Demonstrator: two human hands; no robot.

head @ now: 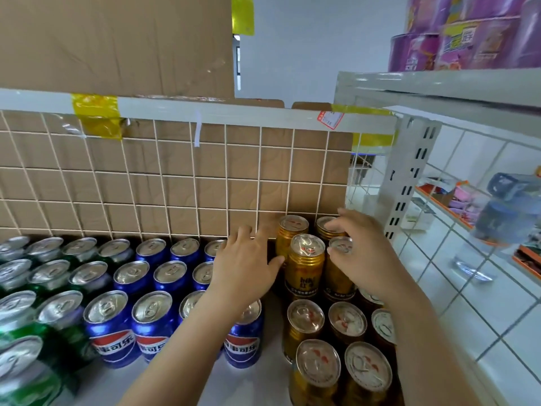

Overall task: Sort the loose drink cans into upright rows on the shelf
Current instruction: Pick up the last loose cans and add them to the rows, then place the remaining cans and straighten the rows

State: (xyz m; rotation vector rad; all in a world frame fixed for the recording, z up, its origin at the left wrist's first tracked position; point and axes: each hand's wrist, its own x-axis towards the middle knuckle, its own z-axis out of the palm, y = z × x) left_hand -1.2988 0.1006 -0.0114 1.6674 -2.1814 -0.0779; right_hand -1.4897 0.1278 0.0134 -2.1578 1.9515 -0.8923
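Tall gold cans (305, 266) stand upright in rows at the right of the white shelf (248, 379). My left hand (248, 265) reaches in with fingers spread, its thumb against the side of a gold can near the back. My right hand (363, 250) hovers over the back right gold cans (339, 246), fingertips touching their tops. Blue cola cans (152, 323) stand upright in rows in the middle, and green cans (26, 356) at the left.
A white wire grid (164, 183) backed by cardboard closes the shelf's rear. A white slotted upright (409, 177) and a side grid stand to the right, with a water bottle (497, 218) beyond. Purple packs (468, 33) sit on the shelf above.
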